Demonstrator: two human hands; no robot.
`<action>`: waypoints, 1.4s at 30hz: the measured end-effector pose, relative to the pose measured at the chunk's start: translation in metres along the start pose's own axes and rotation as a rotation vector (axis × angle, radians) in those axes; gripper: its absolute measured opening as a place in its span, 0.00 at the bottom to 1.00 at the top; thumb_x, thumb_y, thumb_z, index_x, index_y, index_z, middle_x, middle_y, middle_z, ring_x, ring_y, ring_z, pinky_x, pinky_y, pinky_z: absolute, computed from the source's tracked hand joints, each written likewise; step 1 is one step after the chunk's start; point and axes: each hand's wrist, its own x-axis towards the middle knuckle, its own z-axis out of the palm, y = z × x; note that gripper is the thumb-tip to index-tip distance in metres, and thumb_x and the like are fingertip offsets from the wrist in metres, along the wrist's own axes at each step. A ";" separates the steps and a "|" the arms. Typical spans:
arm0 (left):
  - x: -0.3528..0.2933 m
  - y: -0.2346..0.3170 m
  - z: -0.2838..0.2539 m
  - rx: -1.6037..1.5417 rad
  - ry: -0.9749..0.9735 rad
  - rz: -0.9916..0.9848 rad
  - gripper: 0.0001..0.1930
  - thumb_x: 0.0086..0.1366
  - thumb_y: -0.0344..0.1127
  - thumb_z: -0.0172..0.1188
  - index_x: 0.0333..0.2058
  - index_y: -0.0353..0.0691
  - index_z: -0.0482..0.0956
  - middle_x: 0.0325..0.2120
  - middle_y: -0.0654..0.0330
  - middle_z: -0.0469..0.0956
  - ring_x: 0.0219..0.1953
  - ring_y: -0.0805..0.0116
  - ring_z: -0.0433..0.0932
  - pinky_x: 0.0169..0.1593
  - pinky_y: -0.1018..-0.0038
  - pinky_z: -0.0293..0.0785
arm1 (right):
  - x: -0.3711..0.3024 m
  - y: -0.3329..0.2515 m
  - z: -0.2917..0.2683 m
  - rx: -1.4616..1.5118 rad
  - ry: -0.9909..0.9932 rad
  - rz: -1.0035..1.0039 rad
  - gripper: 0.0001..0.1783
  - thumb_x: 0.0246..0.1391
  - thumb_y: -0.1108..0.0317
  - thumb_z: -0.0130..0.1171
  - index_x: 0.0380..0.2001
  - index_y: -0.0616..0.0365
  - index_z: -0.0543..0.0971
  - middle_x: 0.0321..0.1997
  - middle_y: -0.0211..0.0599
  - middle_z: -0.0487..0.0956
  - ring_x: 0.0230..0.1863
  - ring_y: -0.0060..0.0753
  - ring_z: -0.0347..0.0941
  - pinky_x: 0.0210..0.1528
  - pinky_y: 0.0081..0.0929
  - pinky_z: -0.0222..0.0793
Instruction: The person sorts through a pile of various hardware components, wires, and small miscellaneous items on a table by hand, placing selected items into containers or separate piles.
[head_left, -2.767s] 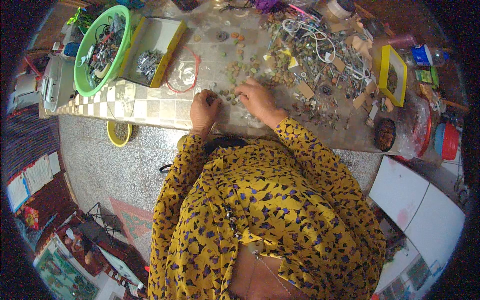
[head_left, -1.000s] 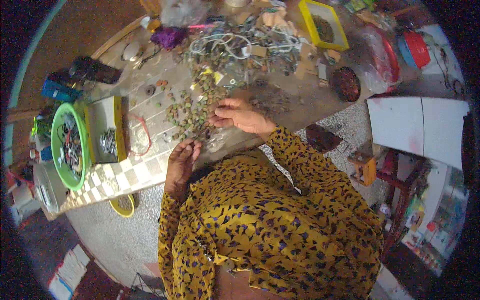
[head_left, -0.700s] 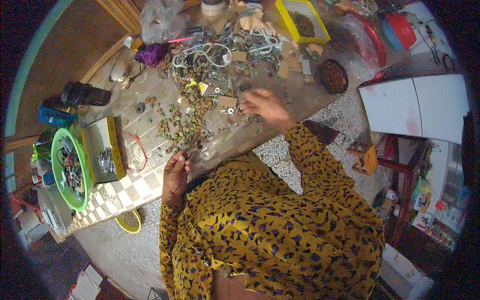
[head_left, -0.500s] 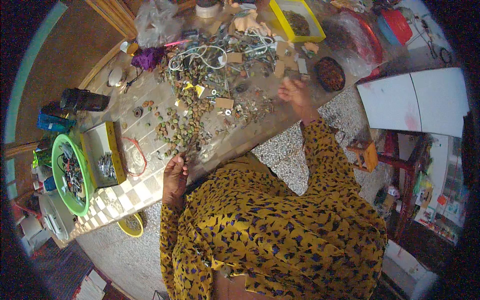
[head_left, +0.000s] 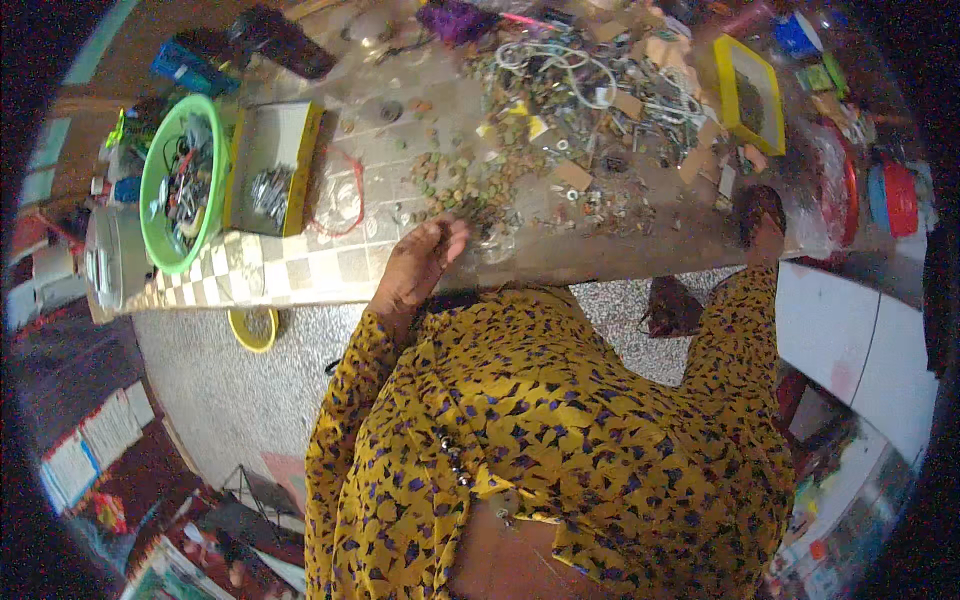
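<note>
At the table's near edge my left hand is bent, thumb and fingers drawn together beside a spread of small rounded brown and green pieces. Whether anything sits between its fingertips is too small to make out. My right hand reaches out to the far right, at a small dark bowl; its fingers are hard to tell from the bowl. Between the hands lie scattered tiny bits, pieces of brown card and a tangle of white cord.
To the left stand a green basin of mixed small items and a yellow-edged box with metal pieces. A red loop lies beside them. A yellow tray is at the back right. Below the table is a yellow bowl.
My view has swung to the right. My right hand has gone from above the table edge to the dark bowl. My left hand remains beside the rounded pieces, fingers still drawn together.
</note>
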 end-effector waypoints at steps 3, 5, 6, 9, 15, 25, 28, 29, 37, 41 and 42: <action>0.000 0.003 0.000 -0.063 -0.052 0.027 0.16 0.63 0.31 0.37 0.47 0.26 0.60 0.45 0.46 0.66 0.48 0.61 0.67 0.52 0.72 0.65 | 0.006 -0.006 0.008 -0.049 -0.016 -0.036 0.13 0.49 0.61 0.52 0.32 0.59 0.71 0.25 0.31 0.73 0.23 0.23 0.68 0.28 0.21 0.66; -0.003 0.004 0.005 -0.135 -0.079 0.036 0.16 0.62 0.29 0.37 0.47 0.26 0.60 0.46 0.46 0.64 0.49 0.60 0.66 0.53 0.72 0.64 | 0.006 -0.008 0.011 -0.074 -0.019 -0.054 0.12 0.49 0.62 0.52 0.33 0.59 0.71 0.26 0.31 0.73 0.24 0.23 0.68 0.29 0.21 0.66; -0.004 0.004 0.007 -0.170 -0.094 0.038 0.16 0.62 0.28 0.38 0.48 0.26 0.59 0.47 0.45 0.64 0.50 0.60 0.66 0.53 0.72 0.64 | 0.009 -0.009 0.011 -0.087 -0.014 -0.061 0.12 0.49 0.62 0.52 0.33 0.59 0.71 0.26 0.31 0.74 0.24 0.23 0.68 0.29 0.21 0.66; -0.006 0.008 0.010 -0.198 -0.114 0.022 0.17 0.60 0.25 0.38 0.48 0.27 0.60 0.48 0.45 0.62 0.52 0.60 0.64 0.54 0.72 0.62 | 0.013 -0.013 0.014 -0.109 -0.005 -0.089 0.12 0.48 0.63 0.52 0.34 0.59 0.71 0.27 0.31 0.74 0.25 0.24 0.69 0.30 0.21 0.66; -0.006 0.006 0.012 -0.123 -0.094 0.042 0.17 0.58 0.22 0.39 0.47 0.29 0.62 0.49 0.48 0.63 0.52 0.60 0.64 0.53 0.73 0.63 | 0.016 -0.023 0.014 -0.165 0.055 -0.141 0.13 0.48 0.65 0.52 0.36 0.59 0.70 0.28 0.32 0.74 0.26 0.24 0.69 0.32 0.21 0.66; -0.006 -0.004 -0.002 0.002 -0.082 0.024 0.14 0.58 0.22 0.45 0.44 0.31 0.66 0.42 0.54 0.70 0.47 0.63 0.69 0.50 0.76 0.66 | -0.019 -0.097 0.029 -0.176 0.264 -0.434 0.14 0.48 0.69 0.52 0.40 0.60 0.69 0.31 0.33 0.75 0.29 0.25 0.70 0.35 0.21 0.66; -0.004 -0.009 0.000 0.017 -0.063 0.056 0.13 0.58 0.23 0.47 0.43 0.32 0.67 0.39 0.55 0.71 0.45 0.64 0.70 0.48 0.76 0.67 | -0.060 -0.146 0.048 0.180 -0.034 -0.375 0.15 0.48 0.70 0.52 0.41 0.60 0.69 0.32 0.33 0.75 0.30 0.25 0.70 0.36 0.21 0.66; -0.005 -0.010 0.003 0.013 -0.045 0.053 0.12 0.57 0.24 0.48 0.42 0.32 0.68 0.39 0.55 0.72 0.44 0.64 0.70 0.47 0.76 0.67 | -0.077 -0.164 0.058 0.303 -0.157 -0.318 0.15 0.48 0.70 0.51 0.41 0.60 0.69 0.32 0.33 0.75 0.30 0.25 0.70 0.36 0.21 0.66; -0.005 -0.015 0.006 0.099 -0.014 0.031 0.10 0.58 0.23 0.47 0.39 0.32 0.70 0.33 0.59 0.72 0.41 0.65 0.72 0.47 0.75 0.70 | -0.233 -0.251 0.127 0.510 -1.091 -0.239 0.17 0.47 0.73 0.54 0.42 0.60 0.69 0.34 0.32 0.73 0.30 0.21 0.69 0.32 0.18 0.66; -0.012 -0.013 0.012 0.102 0.039 0.001 0.09 0.58 0.23 0.48 0.39 0.33 0.70 0.35 0.57 0.73 0.39 0.67 0.72 0.43 0.77 0.71 | -0.287 -0.271 0.137 0.507 -1.198 -0.394 0.17 0.46 0.71 0.56 0.42 0.63 0.69 0.34 0.32 0.72 0.30 0.20 0.68 0.30 0.18 0.66; -0.013 -0.012 0.010 0.118 0.051 0.000 0.09 0.58 0.23 0.48 0.39 0.33 0.70 0.35 0.57 0.73 0.39 0.67 0.73 0.42 0.78 0.71 | -0.293 -0.275 0.137 0.408 -1.158 -0.509 0.17 0.44 0.70 0.57 0.39 0.63 0.71 0.32 0.36 0.71 0.29 0.26 0.69 0.28 0.21 0.65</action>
